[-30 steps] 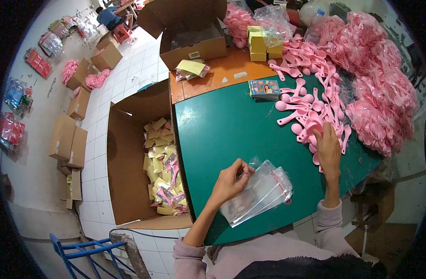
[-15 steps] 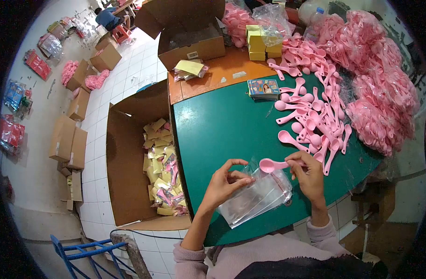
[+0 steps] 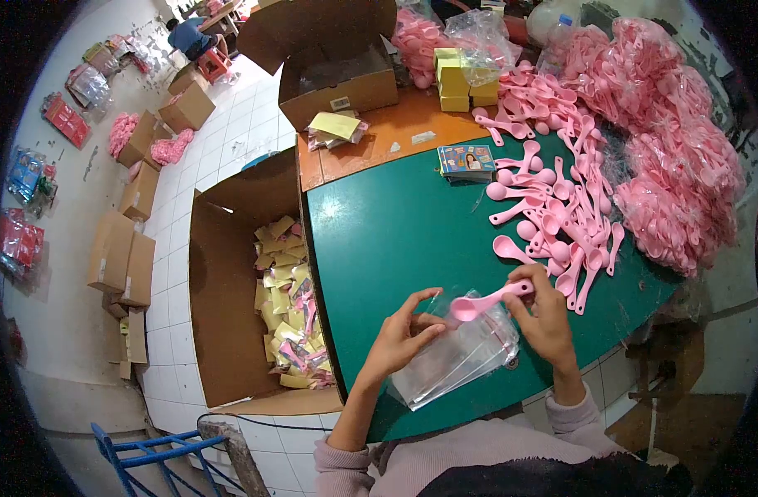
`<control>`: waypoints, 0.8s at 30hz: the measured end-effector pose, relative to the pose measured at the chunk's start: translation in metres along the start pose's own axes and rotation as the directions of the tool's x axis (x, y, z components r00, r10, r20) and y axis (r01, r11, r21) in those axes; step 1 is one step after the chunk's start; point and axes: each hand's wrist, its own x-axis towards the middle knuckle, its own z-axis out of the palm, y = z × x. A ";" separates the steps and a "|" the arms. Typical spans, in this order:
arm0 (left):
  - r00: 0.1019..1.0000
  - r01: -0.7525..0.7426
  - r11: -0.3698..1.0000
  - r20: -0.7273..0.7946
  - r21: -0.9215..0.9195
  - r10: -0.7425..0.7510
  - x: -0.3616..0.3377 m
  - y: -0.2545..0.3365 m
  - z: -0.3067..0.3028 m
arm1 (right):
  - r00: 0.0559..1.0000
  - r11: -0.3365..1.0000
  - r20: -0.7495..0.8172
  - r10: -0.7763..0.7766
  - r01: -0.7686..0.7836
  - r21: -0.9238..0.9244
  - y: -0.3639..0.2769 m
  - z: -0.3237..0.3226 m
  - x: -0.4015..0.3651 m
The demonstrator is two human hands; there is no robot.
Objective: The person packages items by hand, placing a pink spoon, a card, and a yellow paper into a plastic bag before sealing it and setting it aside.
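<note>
A pink measuring spoon (image 3: 488, 303) is pinched by the handle end in my right hand (image 3: 546, 319). Its bowl points left, at the mouth of a clear plastic bag. My left hand (image 3: 402, 338) grips the edge of that plastic bag (image 3: 450, 308), thumb and fingers around the film. Beneath both hands, a stack of clear plastic bags (image 3: 445, 366) lies fanned on the green table (image 3: 387, 224). Many loose pink spoons (image 3: 553, 211) spread over the table's right side, the nearest just beyond my right hand.
Left of the table stands a large cardboard box (image 3: 238, 306) holding packed yellow-card packets (image 3: 289, 311). Printed cards (image 3: 466, 161), yellow card stacks (image 3: 455, 87) and an open carton (image 3: 337, 87) sit at the back. Bulky bags of spoons (image 3: 677, 157) are at right. A person (image 3: 188, 37) sits far off.
My right hand has brought the spoon slightly left and down, so its bowl now overlaps the bag's mouth. The left hand stays at the bag, shifted slightly.
</note>
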 end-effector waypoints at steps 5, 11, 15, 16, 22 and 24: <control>0.994 0.009 0.988 0.108 -0.152 0.008 -0.007 0.014 -0.004 | 0.981 0.936 0.067 -0.183 0.195 -0.294 0.011 0.000 0.002; 0.996 0.073 0.995 -0.046 -0.062 -0.075 -0.003 0.006 0.002 | 0.991 0.963 -0.135 -0.003 0.039 0.265 -0.002 0.008 -0.002; 0.997 0.054 0.998 -0.059 -0.040 -0.056 -0.001 0.006 0.004 | 0.995 0.967 -0.099 -0.026 0.049 0.248 -0.002 0.011 -0.004; 0.996 0.056 0.998 -0.065 -0.015 -0.057 -0.001 0.007 0.005 | 0.997 0.974 -0.068 -0.025 0.040 0.224 -0.002 0.011 -0.004; 0.998 0.034 0.999 -0.053 0.019 -0.033 0.001 0.000 0.010 | 0.998 0.974 -0.052 -0.020 0.031 0.223 -0.003 0.010 -0.003; 0.998 0.046 0.997 -0.031 -0.061 -0.048 0.001 0.001 0.010 | 0.986 0.959 -0.163 -0.044 0.087 0.271 0.003 0.014 -0.003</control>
